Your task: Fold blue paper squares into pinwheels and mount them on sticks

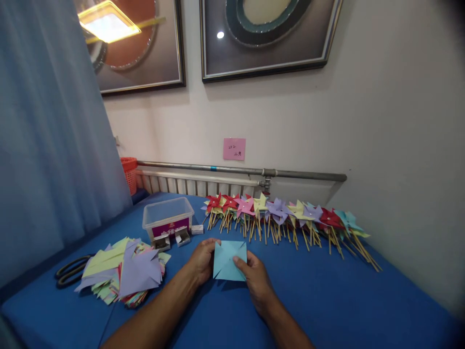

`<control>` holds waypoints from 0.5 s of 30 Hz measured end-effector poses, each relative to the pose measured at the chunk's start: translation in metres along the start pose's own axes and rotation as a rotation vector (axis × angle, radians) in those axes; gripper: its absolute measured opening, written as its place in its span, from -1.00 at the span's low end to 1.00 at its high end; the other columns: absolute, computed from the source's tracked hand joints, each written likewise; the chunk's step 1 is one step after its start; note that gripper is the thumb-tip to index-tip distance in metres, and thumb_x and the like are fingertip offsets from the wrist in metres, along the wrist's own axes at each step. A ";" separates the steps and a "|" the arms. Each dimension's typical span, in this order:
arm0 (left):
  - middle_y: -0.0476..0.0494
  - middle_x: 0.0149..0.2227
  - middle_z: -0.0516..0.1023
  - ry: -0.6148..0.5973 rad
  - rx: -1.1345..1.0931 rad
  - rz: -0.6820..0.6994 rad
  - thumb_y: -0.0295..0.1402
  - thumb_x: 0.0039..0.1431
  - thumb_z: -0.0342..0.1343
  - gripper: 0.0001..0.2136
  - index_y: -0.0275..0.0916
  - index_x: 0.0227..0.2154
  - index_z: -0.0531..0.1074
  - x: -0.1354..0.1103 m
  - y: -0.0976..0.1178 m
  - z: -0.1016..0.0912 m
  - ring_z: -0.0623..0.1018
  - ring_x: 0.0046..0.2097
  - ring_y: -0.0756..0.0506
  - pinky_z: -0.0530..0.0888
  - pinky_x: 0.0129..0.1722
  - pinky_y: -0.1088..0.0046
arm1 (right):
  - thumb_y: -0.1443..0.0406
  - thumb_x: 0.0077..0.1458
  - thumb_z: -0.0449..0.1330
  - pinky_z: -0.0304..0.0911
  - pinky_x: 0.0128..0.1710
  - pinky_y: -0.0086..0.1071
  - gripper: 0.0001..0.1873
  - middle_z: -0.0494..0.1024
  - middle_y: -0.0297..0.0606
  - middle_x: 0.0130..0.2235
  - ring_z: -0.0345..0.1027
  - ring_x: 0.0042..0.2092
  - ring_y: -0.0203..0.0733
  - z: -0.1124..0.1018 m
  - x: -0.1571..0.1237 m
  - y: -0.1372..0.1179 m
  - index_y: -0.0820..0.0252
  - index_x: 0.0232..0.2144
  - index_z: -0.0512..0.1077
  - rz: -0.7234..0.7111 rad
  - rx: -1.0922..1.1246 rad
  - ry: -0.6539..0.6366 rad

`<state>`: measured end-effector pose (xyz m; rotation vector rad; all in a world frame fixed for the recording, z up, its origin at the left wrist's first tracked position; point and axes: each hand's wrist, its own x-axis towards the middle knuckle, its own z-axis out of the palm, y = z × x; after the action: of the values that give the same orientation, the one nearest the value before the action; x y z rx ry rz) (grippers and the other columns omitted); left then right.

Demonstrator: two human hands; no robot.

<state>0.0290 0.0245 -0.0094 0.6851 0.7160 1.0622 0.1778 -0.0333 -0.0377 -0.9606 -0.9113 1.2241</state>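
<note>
A light blue paper square [227, 266] with slits cut in from its corners is held up over the blue table [327, 300]. My left hand [203, 261] grips its left edge, the fingers partly hidden behind the paper. At the right edge, my right hand [256, 278] pinches it with the thumb lying on the front face. Left of my hands lies a heap of cut paper pieces [140, 271] in purple, yellow, green and red. Dark-handled scissors [72, 271] lie partly under that heap.
Several finished paper pinwheels on sticks [278, 211] line the back of the table. A clear plastic box [169, 213] stands behind small open boxes [182, 236]. A red basket [130, 174], pipe [301, 175] and curtain [54, 121] border the table.
</note>
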 end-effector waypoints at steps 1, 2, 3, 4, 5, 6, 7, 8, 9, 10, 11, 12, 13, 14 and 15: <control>0.05 -0.64 0.42 -0.005 -0.009 0.002 -0.41 -0.15 0.42 -0.76 -0.26 -0.55 0.41 0.000 -0.001 0.000 0.38 -0.58 0.01 0.34 -0.46 0.44 | 0.00 -0.18 0.52 0.41 -0.31 -0.30 -0.47 0.72 -0.20 -0.26 0.55 -0.32 -0.09 0.000 0.000 0.000 0.19 -0.21 0.61 -0.001 -0.010 0.004; 0.04 -0.63 0.44 -0.017 -0.018 0.000 -0.39 -0.13 0.42 -0.76 -0.26 -0.55 0.42 -0.001 -0.002 0.001 0.39 -0.58 0.00 0.36 -0.45 0.44 | 0.01 -0.18 0.52 0.41 -0.31 -0.30 -0.49 0.72 -0.20 -0.26 0.55 -0.32 -0.08 0.000 0.000 0.000 0.19 -0.22 0.61 -0.004 -0.017 0.018; 0.01 -0.62 0.46 -0.036 -0.026 -0.010 -0.35 -0.09 0.42 -0.76 -0.27 -0.54 0.43 -0.001 -0.002 0.001 0.41 -0.56 -0.01 0.39 -0.42 0.43 | 0.01 -0.17 0.51 0.41 -0.31 -0.30 -0.50 0.72 -0.20 -0.27 0.56 -0.32 -0.07 0.000 0.000 0.001 0.19 -0.24 0.61 -0.009 -0.018 0.039; -0.04 -0.59 0.50 -0.060 -0.034 -0.028 -0.29 -0.04 0.40 -0.76 -0.28 -0.53 0.44 -0.002 -0.003 0.002 0.45 -0.54 -0.04 0.42 -0.38 0.41 | 0.01 -0.18 0.51 0.42 -0.31 -0.30 -0.51 0.72 -0.21 -0.28 0.56 -0.31 -0.05 0.000 0.001 0.001 0.18 -0.25 0.61 -0.014 -0.012 0.063; -0.09 -0.56 0.54 -0.082 -0.039 -0.053 -0.21 0.01 0.38 -0.73 -0.28 -0.52 0.46 -0.002 -0.003 0.002 0.50 -0.49 -0.08 0.45 -0.34 0.38 | 0.02 -0.18 0.51 0.42 -0.30 -0.29 -0.52 0.72 -0.21 -0.29 0.57 -0.30 -0.04 0.000 0.002 0.003 0.17 -0.25 0.61 -0.019 -0.003 0.088; -0.15 -0.52 0.57 -0.100 -0.038 -0.077 -0.12 0.05 0.35 -0.68 -0.29 -0.50 0.49 -0.003 -0.004 0.002 0.55 -0.44 -0.12 0.47 -0.30 0.35 | 0.02 -0.18 0.50 0.43 -0.30 -0.29 -0.51 0.73 -0.22 -0.29 0.58 -0.29 -0.02 0.000 0.002 0.004 0.16 -0.24 0.61 -0.023 0.007 0.112; -0.20 -0.49 0.60 -0.117 -0.031 -0.087 -0.04 0.07 0.32 -0.63 -0.30 -0.47 0.51 -0.003 -0.004 0.002 0.58 -0.40 -0.16 0.48 -0.27 0.33 | 0.02 -0.18 0.50 0.44 -0.29 -0.28 -0.51 0.73 -0.22 -0.29 0.59 -0.28 -0.01 0.000 0.003 0.005 0.16 -0.23 0.61 -0.024 0.015 0.132; -0.22 -0.46 0.62 -0.129 -0.013 -0.076 0.00 0.06 0.32 -0.60 -0.31 -0.44 0.53 -0.004 -0.005 0.002 0.60 -0.37 -0.18 0.49 -0.26 0.33 | 0.02 -0.18 0.50 0.44 -0.28 -0.27 -0.50 0.73 -0.23 -0.29 0.60 -0.27 0.00 0.000 0.004 0.006 0.15 -0.22 0.60 -0.021 0.020 0.146; -0.22 -0.46 0.62 -0.133 0.017 -0.045 0.01 0.02 0.35 -0.59 -0.32 -0.42 0.54 -0.004 -0.006 0.002 0.60 -0.37 -0.17 0.48 -0.27 0.34 | 0.02 -0.19 0.51 0.45 -0.27 -0.27 -0.50 0.73 -0.23 -0.29 0.60 -0.27 0.00 0.000 0.004 0.006 0.15 -0.22 0.60 -0.018 0.024 0.159; -0.21 -0.46 0.62 -0.132 0.056 -0.005 -0.03 -0.06 0.42 -0.59 -0.33 -0.41 0.55 -0.005 -0.007 0.001 0.58 -0.40 -0.15 0.47 -0.30 0.36 | 0.03 -0.20 0.51 0.45 -0.26 -0.26 -0.50 0.73 -0.23 -0.30 0.60 -0.28 0.00 0.000 0.004 0.007 0.15 -0.23 0.60 -0.013 0.027 0.167; -0.19 -0.47 0.62 -0.128 0.098 0.034 -0.08 -0.15 0.48 -0.58 -0.34 -0.40 0.55 -0.005 -0.009 0.001 0.56 -0.43 -0.12 0.46 -0.34 0.38 | 0.03 -0.21 0.52 0.45 -0.26 -0.26 -0.50 0.72 -0.24 -0.31 0.60 -0.28 0.00 0.000 0.004 0.006 0.16 -0.23 0.60 -0.005 0.031 0.170; -0.17 -0.48 0.62 -0.121 0.137 0.062 -0.15 -0.24 0.53 -0.57 -0.35 -0.39 0.56 -0.005 -0.010 0.001 0.54 -0.46 -0.09 0.45 -0.36 0.40 | 0.04 -0.21 0.52 0.45 -0.26 -0.25 -0.50 0.72 -0.24 -0.31 0.59 -0.28 0.00 0.000 0.003 0.005 0.16 -0.23 0.60 0.005 0.036 0.165; -0.15 -0.49 0.61 -0.113 0.168 0.076 -0.20 -0.32 0.56 -0.56 -0.35 -0.40 0.56 -0.005 -0.010 0.000 0.53 -0.48 -0.07 0.44 -0.38 0.41 | 0.04 -0.21 0.52 0.45 -0.25 -0.25 -0.49 0.72 -0.24 -0.32 0.59 -0.28 0.00 0.001 0.002 0.004 0.16 -0.23 0.60 0.012 0.043 0.155; -0.14 -0.50 0.61 -0.107 0.188 0.077 -0.23 -0.37 0.57 -0.55 -0.36 -0.40 0.56 -0.005 -0.010 0.001 0.51 -0.50 -0.06 0.44 -0.40 0.42 | 0.03 -0.20 0.52 0.45 -0.24 -0.25 -0.49 0.72 -0.23 -0.31 0.59 -0.27 0.00 0.002 0.001 0.002 0.17 -0.22 0.60 0.018 0.052 0.135; -0.14 -0.50 0.61 -0.106 0.198 0.074 -0.23 -0.38 0.57 -0.54 -0.36 -0.40 0.57 -0.005 -0.010 0.001 0.51 -0.51 -0.05 0.43 -0.41 0.42 | 0.03 -0.19 0.52 0.45 -0.23 -0.24 -0.49 0.72 -0.22 -0.30 0.59 -0.27 -0.01 0.003 0.000 -0.001 0.17 -0.21 0.60 0.021 0.065 0.108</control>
<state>0.0334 0.0161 -0.0159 0.9372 0.7139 1.0220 0.1756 -0.0334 -0.0363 -0.9766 -0.7740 1.2005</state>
